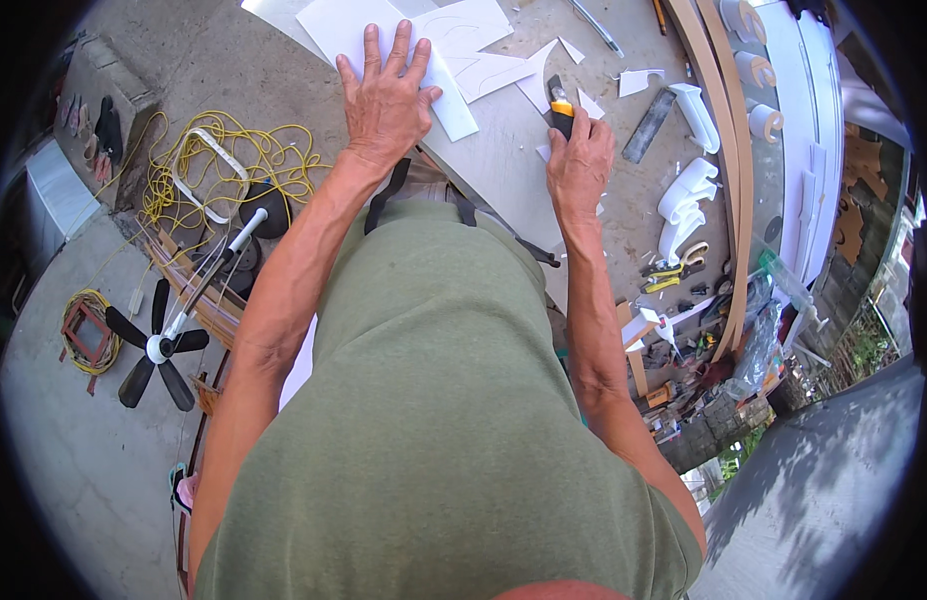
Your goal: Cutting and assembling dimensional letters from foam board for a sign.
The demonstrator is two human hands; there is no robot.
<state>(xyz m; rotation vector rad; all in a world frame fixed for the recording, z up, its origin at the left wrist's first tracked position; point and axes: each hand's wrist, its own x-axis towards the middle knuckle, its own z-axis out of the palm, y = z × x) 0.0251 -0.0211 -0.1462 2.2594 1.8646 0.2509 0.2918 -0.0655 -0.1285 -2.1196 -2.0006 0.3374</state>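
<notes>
My left hand (385, 112) lies flat with its fingers spread on a white sheet (449, 112), pressing it against a pale grey board (508, 165). Under and beside that sheet are more white pieces (470, 28), some with curved lines drawn on them. To the right, my right hand (581, 165) is wrapped round a yellow and black utility knife (561, 108), its blade end pointing away from me. The knife is held above the worktop, close to a few small white offcuts (589, 104). Whether its tip touches anything I cannot tell.
Right of my hand lie a dark flat bar (648, 126), curved white cut shapes (687, 200) and yellow-handled pliers (663, 274). Long brown strips (728, 180) curve along the right side. At left are tangled yellow cord (218, 165) and a black-bladed fan (158, 348).
</notes>
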